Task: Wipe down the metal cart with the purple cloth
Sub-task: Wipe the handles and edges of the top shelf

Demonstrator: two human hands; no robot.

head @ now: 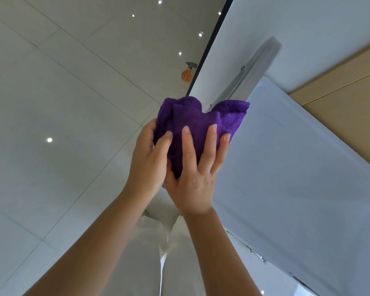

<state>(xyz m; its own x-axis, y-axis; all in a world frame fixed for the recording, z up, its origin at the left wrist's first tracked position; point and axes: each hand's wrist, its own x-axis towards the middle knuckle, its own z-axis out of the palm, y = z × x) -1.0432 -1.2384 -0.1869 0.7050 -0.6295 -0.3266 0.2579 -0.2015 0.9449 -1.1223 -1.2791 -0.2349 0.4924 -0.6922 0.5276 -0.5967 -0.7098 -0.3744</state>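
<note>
I hold the purple cloth (192, 122) bunched in my left hand (150, 159) and right hand (194, 174), just beside the metal cart (297, 167) (soft, light, floppy); gripping the bundled middle seems best.

Two bare forearms with no sleeves, left hand (147, 161) and right hand (195, 174) without rings, pale cream trousers (150, 253) below

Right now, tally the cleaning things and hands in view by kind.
Purple cloth: 1
Orange spray bottle: 1
Metal cart: 1
Hands: 2, left hand and right hand, both gripping the cloth
Total: 5
</note>
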